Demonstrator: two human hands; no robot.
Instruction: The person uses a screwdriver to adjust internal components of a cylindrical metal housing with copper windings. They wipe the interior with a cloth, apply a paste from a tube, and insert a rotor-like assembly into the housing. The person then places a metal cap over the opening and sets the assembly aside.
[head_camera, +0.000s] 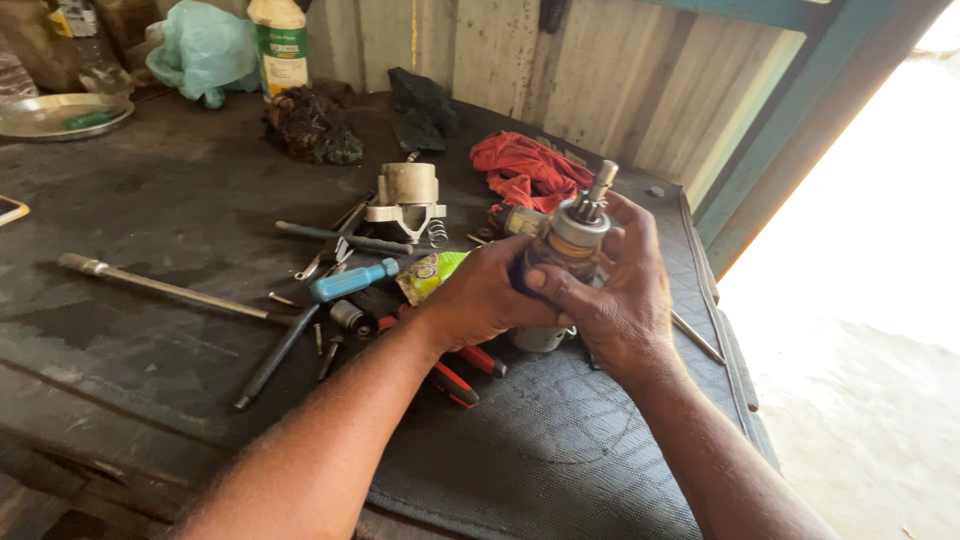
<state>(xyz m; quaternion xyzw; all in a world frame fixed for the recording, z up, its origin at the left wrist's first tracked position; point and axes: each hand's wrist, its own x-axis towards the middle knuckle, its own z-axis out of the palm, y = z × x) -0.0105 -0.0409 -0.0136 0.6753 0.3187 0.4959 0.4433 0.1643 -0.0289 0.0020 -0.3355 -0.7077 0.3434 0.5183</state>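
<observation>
Gripping a grey cylindrical motor part (568, 250) upright above the dark bench mat (560, 440), left hand (480, 300) wrapping its near side, right hand (620, 290) closing round the far side, steadying it from both sides. Leaving the shaft tip (603, 180) poking free above the fingers; keeping a blue-handled screwdriver (350, 281) and red-handled pliers (462, 372) lying just left of and below the grip, within reach.

The motor part (572, 245) is a stubby grey metal cylinder, grimy, with an orange-brown band around its middle; a thin steel shaft sticks out of its top, tilted up and to the right; it is held clear above the dark rubber mat, near the bench's right end.
</observation>
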